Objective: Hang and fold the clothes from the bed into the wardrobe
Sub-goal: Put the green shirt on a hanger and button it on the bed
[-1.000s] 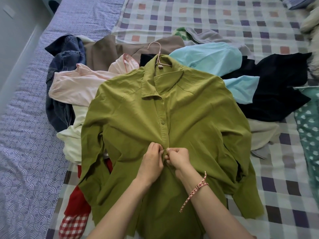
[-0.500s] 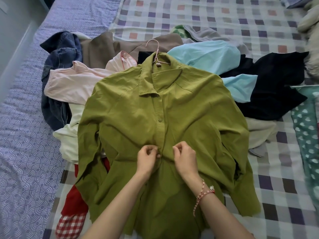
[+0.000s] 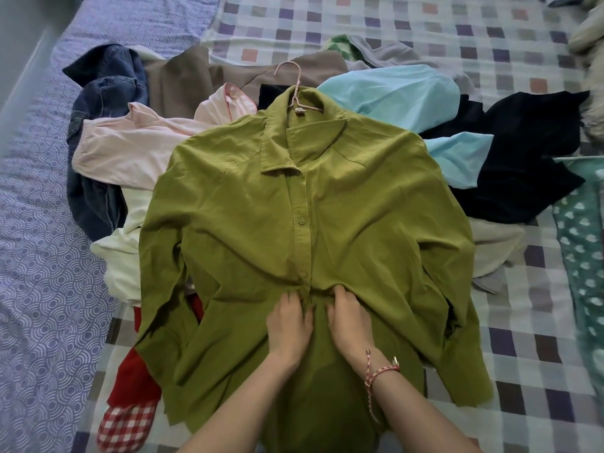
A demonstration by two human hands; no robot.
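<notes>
The green shirt (image 3: 359, 223) lay front up on the heap of clothes on the bed, collar away from me, with its hem toward my body and its sleeves folded down along both sides. A pink hanger (image 3: 295, 89) sat inside the collar, its hook protruding past the neckline over a brown garment (image 3: 183, 80). Two buttons on the placket were visible above my hands. My left hand (image 3: 289, 325) rested flat on the shirt just left of the placket, fingers straight and spread, gripping nothing. My right hand (image 3: 351, 322) rested just right of the placket, close beside the left. Its fingertips were tucked under a ridge of green cloth, so I could not tell whether they pinched the fabric or only pressed it. A red-and-white braided bracelet (image 3: 379, 374) circled my right wrist. Under and around the shirt lay a pink garment (image 3: 137, 148), a denim garment (image 3: 98, 93) and a cream garment (image 3: 127, 256) to the left. A red garment (image 3: 137, 387) with a checked cuff was at lower left. A light blue garment (image 3: 392, 93) and a black garment (image 3: 523, 165) lay to the right. The heap rested on a checked sheet (image 3: 523, 354), with a purple patterned cover (image 3: 42, 256) along the left side.
</notes>
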